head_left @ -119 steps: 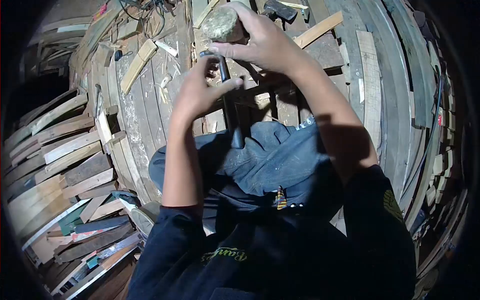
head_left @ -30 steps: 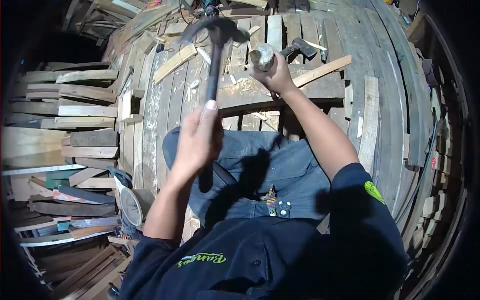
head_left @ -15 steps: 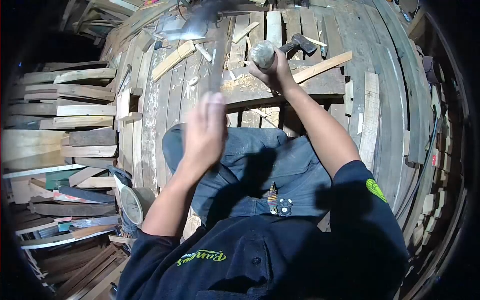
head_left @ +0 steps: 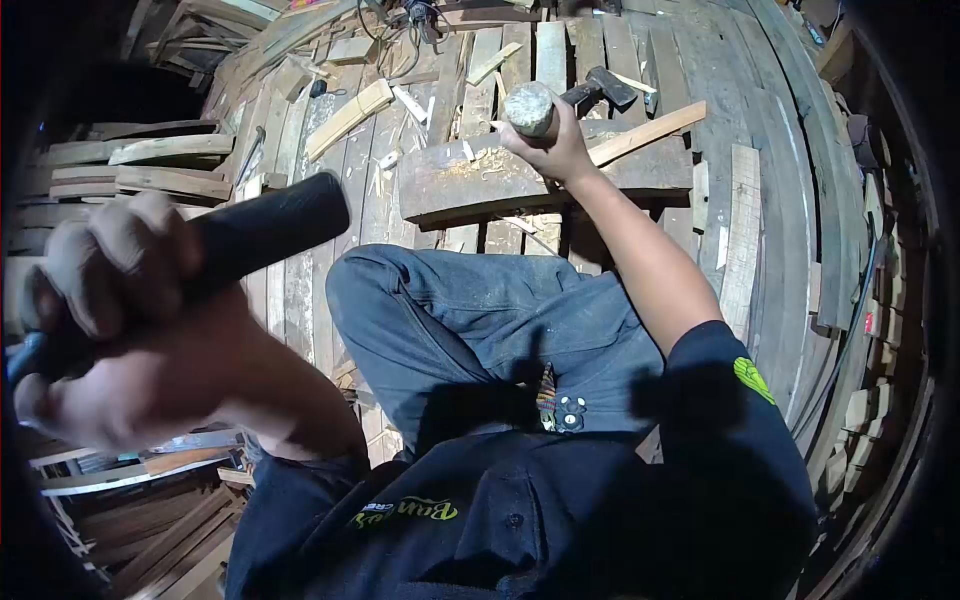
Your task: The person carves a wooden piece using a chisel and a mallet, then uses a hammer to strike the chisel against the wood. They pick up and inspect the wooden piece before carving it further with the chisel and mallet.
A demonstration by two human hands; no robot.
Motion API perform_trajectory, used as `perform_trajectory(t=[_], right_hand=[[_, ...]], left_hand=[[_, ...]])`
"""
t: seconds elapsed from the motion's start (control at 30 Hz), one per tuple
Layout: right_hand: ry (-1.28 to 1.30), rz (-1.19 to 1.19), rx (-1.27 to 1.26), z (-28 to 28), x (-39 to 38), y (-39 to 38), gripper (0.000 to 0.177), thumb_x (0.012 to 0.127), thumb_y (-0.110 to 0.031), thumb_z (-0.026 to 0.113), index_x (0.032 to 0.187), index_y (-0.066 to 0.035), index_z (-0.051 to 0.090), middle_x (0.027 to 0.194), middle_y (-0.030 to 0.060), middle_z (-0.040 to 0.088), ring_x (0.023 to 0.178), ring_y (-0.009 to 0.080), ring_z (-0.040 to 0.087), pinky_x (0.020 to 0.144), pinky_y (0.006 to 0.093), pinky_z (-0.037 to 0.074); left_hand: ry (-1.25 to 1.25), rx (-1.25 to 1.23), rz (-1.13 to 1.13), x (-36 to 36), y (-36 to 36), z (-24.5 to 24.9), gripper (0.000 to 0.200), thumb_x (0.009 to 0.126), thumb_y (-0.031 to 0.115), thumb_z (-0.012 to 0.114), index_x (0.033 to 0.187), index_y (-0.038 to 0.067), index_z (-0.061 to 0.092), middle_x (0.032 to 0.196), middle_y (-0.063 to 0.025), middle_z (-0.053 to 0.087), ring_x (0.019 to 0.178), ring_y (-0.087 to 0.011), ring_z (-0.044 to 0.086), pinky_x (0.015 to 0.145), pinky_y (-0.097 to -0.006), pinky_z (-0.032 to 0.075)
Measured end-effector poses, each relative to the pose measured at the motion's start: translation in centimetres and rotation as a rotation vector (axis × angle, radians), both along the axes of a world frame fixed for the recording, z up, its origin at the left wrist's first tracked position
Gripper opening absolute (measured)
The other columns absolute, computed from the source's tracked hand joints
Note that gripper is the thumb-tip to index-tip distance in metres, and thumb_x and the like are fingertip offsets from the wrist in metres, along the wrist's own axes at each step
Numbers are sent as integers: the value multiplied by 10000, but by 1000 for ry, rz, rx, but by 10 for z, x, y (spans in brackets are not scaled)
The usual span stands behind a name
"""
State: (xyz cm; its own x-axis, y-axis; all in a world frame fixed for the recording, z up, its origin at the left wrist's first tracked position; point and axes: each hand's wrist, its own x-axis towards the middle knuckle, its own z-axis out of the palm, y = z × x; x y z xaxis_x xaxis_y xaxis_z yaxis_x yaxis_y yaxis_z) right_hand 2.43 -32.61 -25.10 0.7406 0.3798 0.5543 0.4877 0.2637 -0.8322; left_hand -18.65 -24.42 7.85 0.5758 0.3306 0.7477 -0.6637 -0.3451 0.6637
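My left hand (head_left: 125, 310) is raised close to the camera at the left, somewhat blurred, its fingers wrapped round a thick black bar (head_left: 275, 225). The bar's blunt end points up and to the right; its other end is hidden by the hand. My right hand (head_left: 560, 145) grips a tool with a round, pale, battered butt (head_left: 528, 108), seen nearly end-on above a thick wooden plank (head_left: 450, 185). The tool's lower part is hidden beneath the butt and fingers. Shavings lie on the plank. Just behind my right hand rests a hammer or hatchet (head_left: 610, 87) with a dark head.
My crossed legs (head_left: 480, 300) are in front of the plank. Loose strips of wood (head_left: 350, 118) and chips lie on the slatted floor. Stacked timber (head_left: 170, 150) lines the left side. A power tool with a cord (head_left: 418, 12) sits at the far edge.
My left hand has swung back from near the plank to the left and up towards the camera, carrying the black bar. My right hand and its tool have barely moved.
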Motion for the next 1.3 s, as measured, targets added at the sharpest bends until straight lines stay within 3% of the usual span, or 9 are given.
perform_trajectory(t=[0.13, 0.2, 0.23, 0.43, 0.7, 0.77, 0.87, 0.93, 1.3], right_hand=[[35, 9, 1, -2, 1, -1, 740, 652, -251, 842, 1215, 50, 468, 1045, 134, 606, 981, 200, 602, 899, 332, 474], [95, 109, -39, -23, 14, 8, 681, 648, -212, 838, 1180, 36, 492, 1006, 113, 617, 951, 189, 603, 882, 328, 479], [155, 203, -80, -9, 11, 11, 624, 645, -174, 833, 1145, 22, 516, 967, 92, 627, 920, 178, 604, 864, 325, 484], [-68, 16, -146, 1, 5, -2, 576, 644, -142, 826, 1111, 18, 529, 1007, 85, 631, 944, 159, 605, 869, 305, 479], [183, 53, 148, -1, -2, -3, 532, 701, -145, 819, 1105, 14, 511, 1010, 76, 612, 950, 145, 610, 875, 302, 488], [154, 65, -15, -3, 1, -5, 748, 669, -223, 839, 1231, 66, 440, 1106, 130, 600, 1035, 169, 586, 923, 320, 465], [149, 106, -64, 10, 0, -4, 448, 720, -149, 782, 1052, 8, 525, 954, 80, 620, 898, 144, 596, 825, 327, 486], [596, 378, 207, 8, 5, 5, 233, 750, -67, 723, 884, -71, 532, 801, 22, 594, 750, 118, 556, 690, 309, 476], [127, 107, -25, 14, -5, -8, 575, 685, -200, 820, 1114, 30, 514, 1031, 103, 622, 956, 158, 599, 871, 306, 475]], left_hand=[[524, -562, -119, 0, 0, -121, 484, 934, 551, 403, 820, 87, 475, 633, -40, 447, 523, -186, 444, 517, -333, 417], [1229, 211, 179, 9, -9, -163, 299, 982, 276, 476, 904, -3, 549, 644, -83, 507, 603, -173, 479, 587, -378, 418], [1091, 96, 90, 10, -11, -177, 361, 991, 342, 458, 747, 77, 469, 541, 20, 401, 430, -76, 395, 386, -253, 313], [972, -344, 27, 9, -18, -107, 371, 996, 383, 425, 772, 94, 489, 520, 22, 414, 398, -59, 386, 357, -224, 294], [143, -126, -106, 9, -12, -42, 484, 928, 611, 374, 798, 147, 421, 538, 28, 390, 369, -78, 349, 355, -257, 360], [313, -385, 21, 12, -16, -98, 443, 940, 543, 440, 834, 113, 460, 574, 6, 444, 457, -135, 440, 419, -263, 381], [1158, 194, 152, 8, -12, -178, 321, 997, 314, 454, 806, 60, 500, 594, 27, 461, 485, -71, 427, 419, -251, 335], [1114, -18, 71, 2, -14, -198, 366, 994, 367, 446, 774, 77, 478, 554, 42, 420, 418, -69, 381, 386, -231, 308], [497, -395, 102, 1, -21, -61, 504, 953, 577, 352, 838, 103, 480, 542, 12, 372, 379, -76, 315, 338, -238, 249]])
